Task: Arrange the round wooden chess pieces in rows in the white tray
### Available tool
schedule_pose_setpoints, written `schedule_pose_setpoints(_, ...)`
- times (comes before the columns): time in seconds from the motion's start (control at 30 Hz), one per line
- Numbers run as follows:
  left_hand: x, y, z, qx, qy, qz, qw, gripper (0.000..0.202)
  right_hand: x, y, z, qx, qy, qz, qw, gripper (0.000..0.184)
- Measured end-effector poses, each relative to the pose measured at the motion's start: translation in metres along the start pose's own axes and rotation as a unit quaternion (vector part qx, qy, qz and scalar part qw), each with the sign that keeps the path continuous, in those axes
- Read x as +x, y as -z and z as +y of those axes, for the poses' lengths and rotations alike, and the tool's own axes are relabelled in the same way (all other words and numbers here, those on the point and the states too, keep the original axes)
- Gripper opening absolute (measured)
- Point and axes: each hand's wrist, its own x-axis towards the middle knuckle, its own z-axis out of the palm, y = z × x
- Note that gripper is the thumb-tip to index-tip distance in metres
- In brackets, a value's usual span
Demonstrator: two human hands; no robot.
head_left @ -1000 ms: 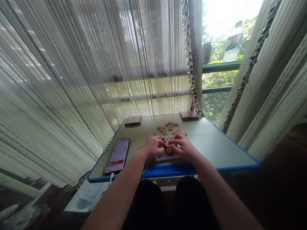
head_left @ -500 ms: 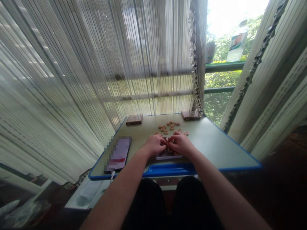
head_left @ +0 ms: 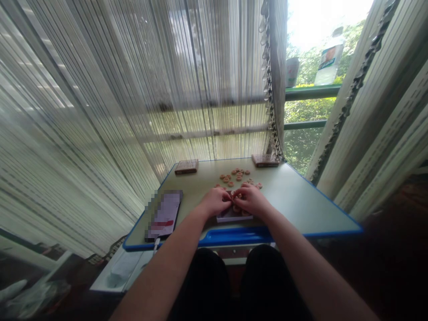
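Where the blue groove point(head_left: 239, 234) runs along the near edge, I have the shallow tray point(head_left: 234, 218) just beyond it, probably kept close for easy reach. Round pieces point(head_left: 236, 208) lie in it. Above them the left hand point(head_left: 216, 202) and right hand point(head_left: 251, 199) meet, fingertips bent inward; I cannot tell whether either is clamped on a piece. A tablet point(head_left: 166, 211) lies leftward, likely leaving elbow room. Loose pieces point(head_left: 230, 183) scatter ahead on the table point(head_left: 301, 200); a flat box point(head_left: 186, 166) and its twin point(head_left: 265, 161) sit at the far corners, seemingly out of the way.

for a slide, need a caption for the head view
Left hand and right hand close together over a small box of round pieces, more pieces beyond on a blue-edged table.
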Motion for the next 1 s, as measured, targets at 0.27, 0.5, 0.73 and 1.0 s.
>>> schedule_pose_setpoints(0.27,0.001,0.0,0.0,0.01,-0.003,0.006,1.0,0.022,0.0,0.0,0.001,0.001,-0.007,-0.009,1.0,0.011)
schedule_pose_setpoints(0.5,0.001,0.001,0.001,0.016,0.0,0.01,1.0,0.022,0.0,0.001,0.0,0.007,-0.007,-0.006,1.0,0.012)
schedule_pose_setpoints(0.73,0.0,0.002,0.004,0.015,0.009,0.011,1.0,0.021,-0.003,0.003,0.002,0.017,-0.044,0.029,0.998,0.016)
schedule_pose_setpoints(1.0,-0.002,0.005,0.004,0.025,0.014,0.023,0.999,0.023,-0.011,0.007,0.003,0.015,-0.065,0.049,0.997,0.017)
